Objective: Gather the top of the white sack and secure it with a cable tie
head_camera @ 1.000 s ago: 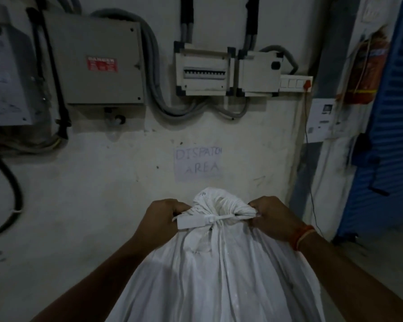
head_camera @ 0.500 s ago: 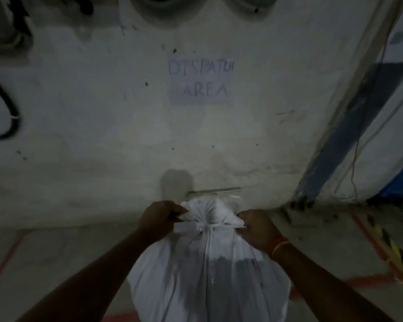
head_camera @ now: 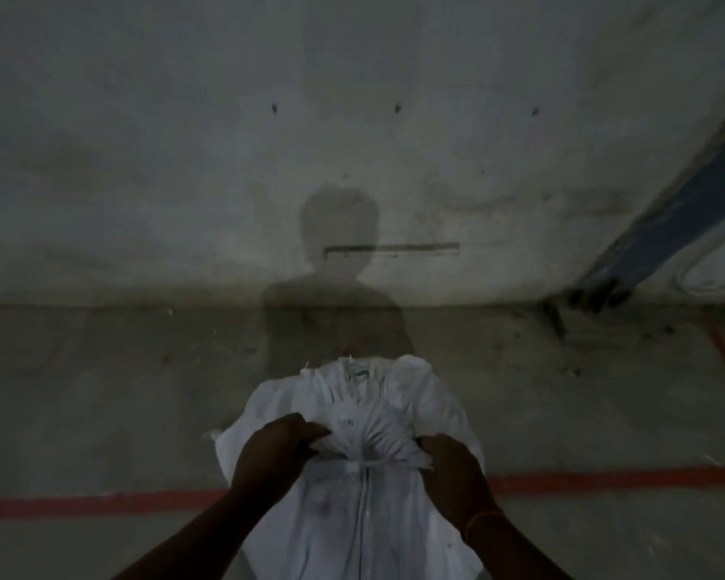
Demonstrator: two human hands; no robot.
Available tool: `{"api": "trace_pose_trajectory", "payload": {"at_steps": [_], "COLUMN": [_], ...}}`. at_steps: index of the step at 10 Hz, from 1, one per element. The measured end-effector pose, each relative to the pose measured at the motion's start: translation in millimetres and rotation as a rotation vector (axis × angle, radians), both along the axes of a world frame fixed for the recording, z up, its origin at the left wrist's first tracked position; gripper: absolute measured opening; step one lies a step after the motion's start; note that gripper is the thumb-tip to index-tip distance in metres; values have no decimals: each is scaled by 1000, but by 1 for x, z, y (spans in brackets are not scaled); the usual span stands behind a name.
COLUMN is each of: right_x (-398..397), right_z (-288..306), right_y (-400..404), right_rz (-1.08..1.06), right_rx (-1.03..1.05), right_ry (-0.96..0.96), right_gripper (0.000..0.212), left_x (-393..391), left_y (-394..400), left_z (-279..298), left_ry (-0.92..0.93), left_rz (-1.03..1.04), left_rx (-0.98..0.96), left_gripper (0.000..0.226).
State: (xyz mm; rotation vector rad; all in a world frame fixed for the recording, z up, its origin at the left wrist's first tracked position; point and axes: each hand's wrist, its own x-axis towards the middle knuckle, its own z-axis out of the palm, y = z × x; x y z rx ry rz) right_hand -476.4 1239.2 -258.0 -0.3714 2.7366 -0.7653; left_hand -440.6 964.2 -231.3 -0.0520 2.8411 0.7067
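The white sack [head_camera: 365,517] stands on the floor at bottom centre, its top gathered into a bunched neck [head_camera: 369,433] that fans out toward the wall. A white cable tie [head_camera: 363,465] circles the neck, pulled tight. My left hand [head_camera: 268,454] grips the left end of the tie at the neck. My right hand [head_camera: 453,466], with an orange thread at the wrist, pinches the tie's right end against the sack. The scene is dim and somewhat blurred.
A red floor line [head_camera: 80,502] crosses behind the sack from left to right. The grey wall [head_camera: 352,140] rises just beyond, carrying a person's shadow and a short metal strip [head_camera: 394,248]. A blue post [head_camera: 666,232] slants at the right.
The view has tilted down from the wall's electrical boxes and paper sign to the floor. The sack has sunk lower, and both hands have stayed on the tie at the neck.
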Motion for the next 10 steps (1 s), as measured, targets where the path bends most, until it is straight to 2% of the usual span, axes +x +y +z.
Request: {"api": "trace_pose_trajectory", "payload": {"at_steps": [1,2,3,4,5,7,8,9,10], "right_x": [7,9,9,15,12,2,-2,-12,-10], "right_z": [-54,-73,-82,-94,-89,-30,11,61,107], "right_y": [0,-3,-3,-3,0,10,8,3,-6], "right_rz": [-21,-1,29,99,133,252,226,152,80], "right_rx": [35,159,319,380,336,345,320,226,75], "right_ry": [-27,24,-16,-78,-137,-335,-319,-183,41], "right_gripper": [19,19,38,59,75,111,116,113,103], "left_x": [0,-2,0,4,5,2,-1,-13,-22], "left_y": [5,-2,-12,-22,-27,-26,-19,-10,-2], "left_z": [-45,-68,-84,-88,-81,-24,17,65,125], "left_ry": [6,-58,-143,-248,-234,-236,-121,71,192], "left_rz": [16,9,-118,-153,-138,-23,-6,2,9], "left_rx": [3,24,0,33,146,286,215,180,158], "left_gripper": [27,34,53,74,86,85,65,53,50]}}
